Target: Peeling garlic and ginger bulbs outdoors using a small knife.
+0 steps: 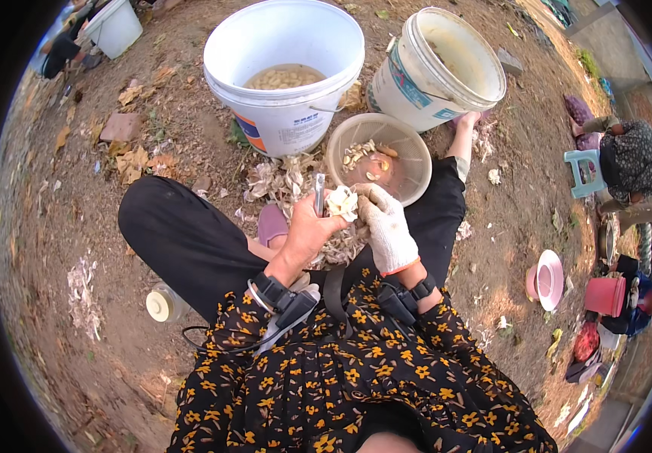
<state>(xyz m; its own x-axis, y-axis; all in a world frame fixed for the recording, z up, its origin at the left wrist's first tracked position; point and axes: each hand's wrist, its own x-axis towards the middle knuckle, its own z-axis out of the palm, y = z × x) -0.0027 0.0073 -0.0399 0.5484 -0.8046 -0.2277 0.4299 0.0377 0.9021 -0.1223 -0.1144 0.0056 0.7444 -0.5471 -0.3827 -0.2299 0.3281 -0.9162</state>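
My bare left hand (pixel 307 229) holds a partly peeled garlic bulb (pixel 342 204) at its fingertips. A narrow metal tool (pixel 318 194), perhaps a small knife, stands up from the same hand. My right hand (pixel 387 226), in a soiled white knitted glove, has its fingers bent against the bulb's right side. Just beyond both hands, a beige plastic strainer basket (pixel 419 170) contains peeled garlic cloves (pixel 358 153) and a few darker pieces. Dry garlic skins (pixel 340 246) are heaped below my hands, between my legs.
A white bucket (pixel 283 122) with cloves in liquid stands ahead, beside a second bucket (pixel 416 85). At left are a brick (pixel 121 127) and a lidded jar (pixel 163 306). A pink basin (pixel 550 280), a blue stool (pixel 584 172) and two people (pixel 635 161) are at right.
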